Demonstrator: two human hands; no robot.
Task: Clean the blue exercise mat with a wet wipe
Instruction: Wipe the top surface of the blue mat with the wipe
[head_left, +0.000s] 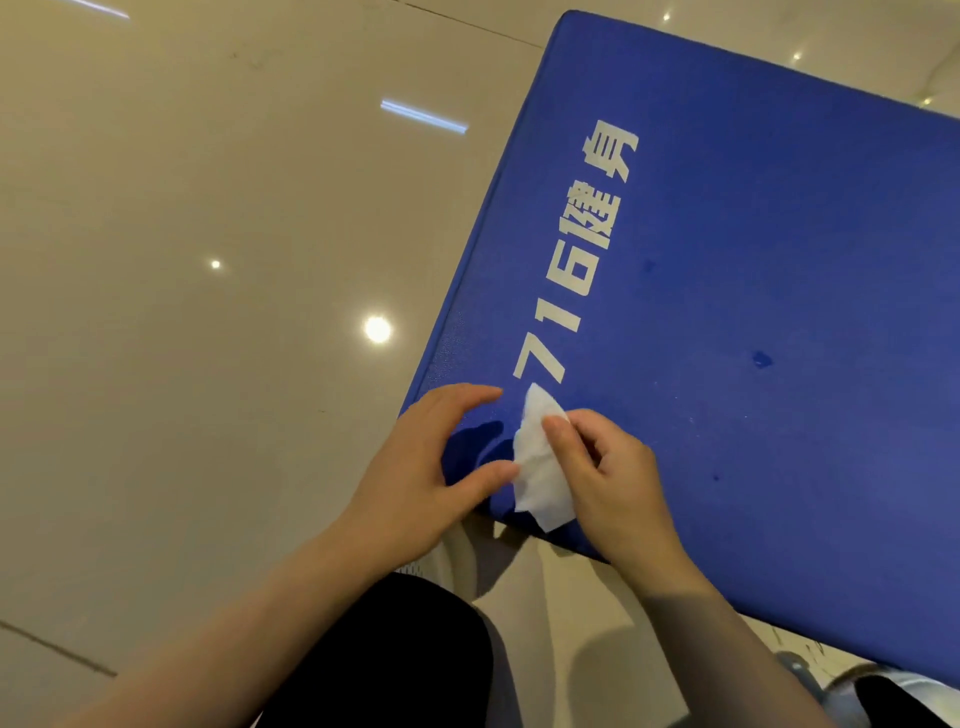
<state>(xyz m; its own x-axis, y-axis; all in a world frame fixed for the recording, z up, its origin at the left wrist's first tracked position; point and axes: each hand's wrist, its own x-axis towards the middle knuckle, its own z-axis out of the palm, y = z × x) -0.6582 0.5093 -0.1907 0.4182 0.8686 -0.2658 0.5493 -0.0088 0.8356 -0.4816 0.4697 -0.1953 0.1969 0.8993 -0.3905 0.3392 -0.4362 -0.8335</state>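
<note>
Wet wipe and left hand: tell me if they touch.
Touching. The head view shows the left hand with its thumb tip against the wet wipe edge, which the right hand pinches.

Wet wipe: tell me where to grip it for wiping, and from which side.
Grip the wet wipe by its bunched upper part, where the right hand already pinches it, coming from the right. Its crumpled lower end hangs loose over the mat corner.

Mat (753, 312) on floor (182, 260), wipe (540, 467) over its near corner, between both hands
</note>
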